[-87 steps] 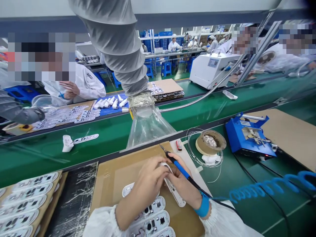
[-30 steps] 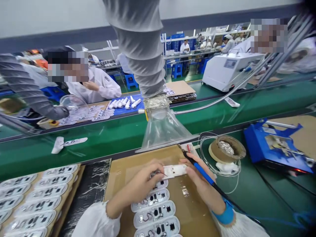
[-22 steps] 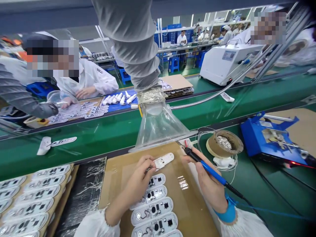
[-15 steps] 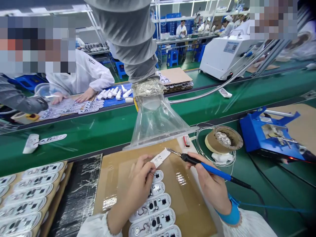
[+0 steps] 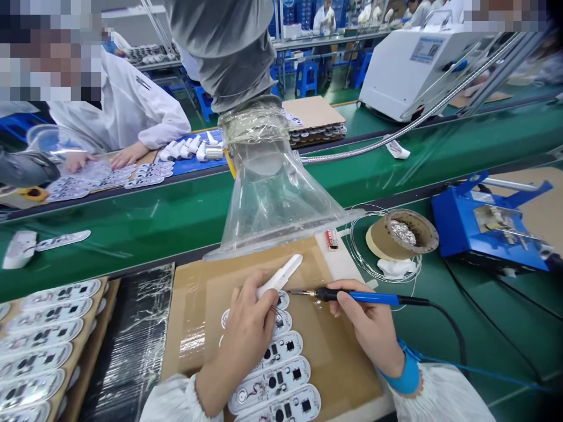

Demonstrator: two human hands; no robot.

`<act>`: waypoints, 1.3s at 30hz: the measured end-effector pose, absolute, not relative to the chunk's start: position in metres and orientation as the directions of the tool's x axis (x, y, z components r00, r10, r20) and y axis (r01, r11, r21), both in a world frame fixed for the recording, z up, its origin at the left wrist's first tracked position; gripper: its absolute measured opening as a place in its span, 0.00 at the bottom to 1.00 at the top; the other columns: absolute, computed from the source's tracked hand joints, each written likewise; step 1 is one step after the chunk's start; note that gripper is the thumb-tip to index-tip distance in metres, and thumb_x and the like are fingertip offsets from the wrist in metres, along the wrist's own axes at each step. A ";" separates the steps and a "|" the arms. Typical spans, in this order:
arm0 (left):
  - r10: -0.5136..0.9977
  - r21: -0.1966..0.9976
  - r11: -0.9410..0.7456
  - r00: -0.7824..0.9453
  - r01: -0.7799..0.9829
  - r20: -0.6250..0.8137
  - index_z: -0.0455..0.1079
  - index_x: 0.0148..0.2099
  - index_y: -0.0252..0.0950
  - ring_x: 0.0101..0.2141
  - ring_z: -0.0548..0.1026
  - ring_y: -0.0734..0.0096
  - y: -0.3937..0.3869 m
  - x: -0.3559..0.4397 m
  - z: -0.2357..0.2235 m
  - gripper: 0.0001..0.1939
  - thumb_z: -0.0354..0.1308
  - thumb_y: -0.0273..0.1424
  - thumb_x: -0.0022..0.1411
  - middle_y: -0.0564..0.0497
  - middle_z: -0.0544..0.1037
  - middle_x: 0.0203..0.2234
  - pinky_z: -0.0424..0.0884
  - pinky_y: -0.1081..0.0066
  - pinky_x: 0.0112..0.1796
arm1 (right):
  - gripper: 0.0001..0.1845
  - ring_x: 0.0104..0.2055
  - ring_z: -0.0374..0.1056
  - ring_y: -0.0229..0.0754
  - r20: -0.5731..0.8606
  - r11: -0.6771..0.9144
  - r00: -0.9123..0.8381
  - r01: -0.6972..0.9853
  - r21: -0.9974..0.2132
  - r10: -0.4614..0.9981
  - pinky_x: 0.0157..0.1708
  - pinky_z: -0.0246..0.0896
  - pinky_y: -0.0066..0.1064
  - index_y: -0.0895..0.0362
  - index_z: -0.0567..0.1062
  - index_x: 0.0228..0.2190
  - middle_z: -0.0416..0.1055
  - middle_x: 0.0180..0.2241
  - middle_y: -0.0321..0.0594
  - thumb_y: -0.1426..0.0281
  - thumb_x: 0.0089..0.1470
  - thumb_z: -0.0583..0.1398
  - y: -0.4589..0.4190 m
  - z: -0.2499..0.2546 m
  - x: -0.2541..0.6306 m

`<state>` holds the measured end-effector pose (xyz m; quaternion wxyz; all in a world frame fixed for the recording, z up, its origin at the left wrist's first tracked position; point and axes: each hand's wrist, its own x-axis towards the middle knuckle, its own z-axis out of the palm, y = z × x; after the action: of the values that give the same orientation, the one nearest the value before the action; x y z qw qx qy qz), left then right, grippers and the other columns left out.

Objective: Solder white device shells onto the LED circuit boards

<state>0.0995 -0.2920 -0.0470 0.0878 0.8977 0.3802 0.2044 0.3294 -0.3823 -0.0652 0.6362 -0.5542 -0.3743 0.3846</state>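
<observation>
My left hand (image 5: 246, 322) is clamped on a slim white plastic casing (image 5: 282, 274), which juts toward two o'clock over the cardboard sheet (image 5: 343, 351). My right hand (image 5: 372, 322) grips a blue-handled soldering iron (image 5: 373, 298), tip at nine o'clock, near the casing. Oval circuit-board pieces (image 5: 272, 380) lie at the casing's six o'clock.

The soldering iron (image 5: 372, 298) has swung nearly level, nearer the left hand (image 5: 248, 321).
</observation>
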 end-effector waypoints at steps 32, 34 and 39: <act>0.661 0.196 -0.746 0.668 0.637 0.343 0.68 0.45 0.38 0.49 0.74 0.53 -0.293 0.100 -0.046 0.13 0.48 0.16 0.71 0.38 0.71 0.59 0.76 0.57 0.43 | 0.10 0.27 0.74 0.40 0.021 0.054 0.399 -0.070 -0.996 0.917 0.29 0.73 0.28 0.53 0.84 0.40 0.78 0.26 0.37 0.60 0.67 0.66 -0.381 -0.064 0.329; 0.661 0.194 -0.745 0.670 0.638 0.338 0.68 0.44 0.37 0.48 0.74 0.53 -0.293 0.100 -0.046 0.12 0.49 0.16 0.71 0.38 0.71 0.59 0.76 0.57 0.43 | 0.10 0.27 0.74 0.40 0.024 0.056 0.414 -0.066 -0.996 0.910 0.28 0.73 0.28 0.53 0.84 0.39 0.78 0.25 0.37 0.60 0.67 0.67 -0.381 -0.062 0.330; 0.669 0.203 -0.739 0.669 0.642 0.323 0.68 0.44 0.37 0.49 0.74 0.52 -0.293 0.100 -0.044 0.12 0.49 0.16 0.71 0.38 0.71 0.59 0.76 0.56 0.44 | 0.09 0.26 0.74 0.39 0.027 0.070 0.432 -0.084 -0.994 0.901 0.27 0.72 0.27 0.53 0.84 0.39 0.78 0.26 0.36 0.61 0.66 0.67 -0.379 -0.061 0.329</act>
<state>0.0998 -0.2934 -0.0443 0.0360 0.9128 0.3591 0.1911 0.3293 -0.3786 -0.0610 0.6341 -0.5603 -0.3646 0.3885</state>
